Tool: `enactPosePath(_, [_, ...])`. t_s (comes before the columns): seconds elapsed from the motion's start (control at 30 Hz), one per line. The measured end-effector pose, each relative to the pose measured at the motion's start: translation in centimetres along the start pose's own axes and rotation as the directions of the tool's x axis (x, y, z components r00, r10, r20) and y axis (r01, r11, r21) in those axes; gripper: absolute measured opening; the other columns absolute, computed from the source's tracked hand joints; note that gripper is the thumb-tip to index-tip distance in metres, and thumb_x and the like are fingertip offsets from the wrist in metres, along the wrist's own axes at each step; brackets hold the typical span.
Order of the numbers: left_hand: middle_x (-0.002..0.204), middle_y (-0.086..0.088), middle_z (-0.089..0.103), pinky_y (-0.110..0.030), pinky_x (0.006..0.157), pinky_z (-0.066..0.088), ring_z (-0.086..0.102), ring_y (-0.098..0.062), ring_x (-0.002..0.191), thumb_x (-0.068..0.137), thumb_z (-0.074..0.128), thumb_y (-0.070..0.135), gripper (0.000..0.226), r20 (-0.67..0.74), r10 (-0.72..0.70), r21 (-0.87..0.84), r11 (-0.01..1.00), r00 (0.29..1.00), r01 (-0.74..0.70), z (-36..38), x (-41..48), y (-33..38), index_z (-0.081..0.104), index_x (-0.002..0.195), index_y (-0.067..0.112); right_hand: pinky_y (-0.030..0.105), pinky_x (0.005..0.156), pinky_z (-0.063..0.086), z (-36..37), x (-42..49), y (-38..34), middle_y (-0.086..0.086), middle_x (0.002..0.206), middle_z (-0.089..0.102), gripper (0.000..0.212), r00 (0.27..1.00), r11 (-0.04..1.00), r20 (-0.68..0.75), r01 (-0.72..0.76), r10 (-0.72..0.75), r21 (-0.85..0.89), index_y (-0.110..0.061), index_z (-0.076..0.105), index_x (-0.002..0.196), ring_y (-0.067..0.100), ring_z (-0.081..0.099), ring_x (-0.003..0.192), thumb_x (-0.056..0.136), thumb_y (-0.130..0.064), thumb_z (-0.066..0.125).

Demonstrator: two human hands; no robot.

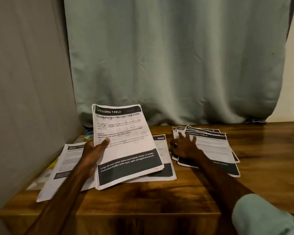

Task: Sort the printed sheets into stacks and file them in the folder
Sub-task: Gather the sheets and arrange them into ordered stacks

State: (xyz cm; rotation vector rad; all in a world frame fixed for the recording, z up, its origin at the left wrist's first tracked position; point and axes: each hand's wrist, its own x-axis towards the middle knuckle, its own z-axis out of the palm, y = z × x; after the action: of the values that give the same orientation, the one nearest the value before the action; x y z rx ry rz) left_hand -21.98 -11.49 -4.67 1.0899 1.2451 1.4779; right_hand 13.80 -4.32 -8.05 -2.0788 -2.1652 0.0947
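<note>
My left hand (93, 153) grips a thick sheaf of printed sheets (126, 146) by its left edge, thumb on top, tilted up above the table; the top page is headed "DRESSING TABLE". My right hand (185, 146) rests with spread fingers on a fanned stack of sheets (214, 148) at the right. A third stack (63, 168) lies flat at the left, under my left forearm. More sheets (163, 150) lie beneath the held sheaf. No folder is plainly visible.
The wooden table (159, 197) has bare room at the front and far right. A grey wall (24, 99) stands on the left, a pale green curtain (176, 65) behind. Yellow and blue items (88, 133) sit at the back left corner.
</note>
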Motion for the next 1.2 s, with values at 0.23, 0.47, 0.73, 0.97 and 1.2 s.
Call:
enactPosePath(0.23, [0.104, -0.004, 0.076, -0.042, 0.085, 0.057, 0.074, -0.027, 0.094, 0.097, 0.067, 0.019, 0.009, 0.049, 0.002, 0.002, 1.0, 0.999, -0.002, 3.2, 0.3, -0.3, 0.069, 0.105, 0.022, 0.071, 0.116, -0.006, 2.2, -0.8, 2.8, 0.005, 0.171, 0.002, 0.062, 0.998, 0.998, 0.033, -0.054, 0.053, 0.034, -0.045, 0.015, 0.16, 0.038, -0.004, 0.156, 0.102, -0.068, 0.02])
enactPosePath(0.47, [0.1, -0.001, 0.075, -0.033, 0.074, 0.056, 0.075, -0.019, 0.085, 0.098, 0.066, 0.019, 0.017, 0.108, 0.018, -0.012, 1.0, 0.994, -0.016, 5.5, -0.4, -0.2, 0.068, 0.114, 0.018, 0.065, 0.12, 0.003, 1.3, -3.4, 12.7, -0.003, 0.171, 0.009, 0.061, 0.996, 0.996, 0.0, -0.093, 0.093, 0.012, -0.051, 0.017, 0.157, 0.031, 0.005, 0.156, 0.099, -0.071, 0.024])
enactPosePath(0.73, [0.099, 0.0, 0.075, -0.04, 0.077, 0.059, 0.076, -0.02, 0.081, 0.097, 0.068, 0.02, 0.026, 0.116, 0.018, -0.043, 0.999, 0.993, -0.013, 6.3, -1.0, 0.0, 0.067, 0.122, 0.017, 0.069, 0.116, -0.009, -0.3, -6.0, 19.5, -0.005, 0.171, 0.004, 0.063, 0.983, 0.982, 0.019, -0.182, 0.182, 0.045, -0.053, 0.021, 0.155, 0.032, -0.004, 0.157, 0.096, -0.077, 0.024])
enactPosePath(0.97, [0.117, -0.007, 0.075, -0.053, 0.093, 0.057, 0.075, -0.028, 0.098, 0.096, 0.069, 0.02, 0.034, 0.08, 0.019, -0.037, 0.999, 0.997, -0.016, 4.5, -0.8, 1.8, 0.066, 0.13, 0.014, 0.058, 0.122, 0.003, -0.9, -5.6, 3.4, 0.012, 0.165, 0.025, 0.07, 0.944, 0.968, -0.237, 0.247, -0.23, 0.044, -0.023, 0.03, 0.155, 0.032, 0.014, 0.154, 0.099, -0.064, 0.041])
enactPosePath(1.2, [0.11, -0.007, 0.077, -0.042, 0.075, 0.061, 0.077, -0.026, 0.089, 0.097, 0.068, 0.018, 0.028, 0.024, 0.038, -0.017, 0.999, 0.999, -0.038, 0.8, -1.3, 2.4, 0.069, 0.125, 0.014, 0.052, 0.116, 0.03, 1.2, -0.8, -7.4, 0.024, 0.16, 0.025, 0.092, 0.997, 0.981, -0.012, -0.075, 0.079, 0.177, -0.007, 0.029, 0.155, 0.044, 0.027, 0.145, 0.086, -0.043, 0.077])
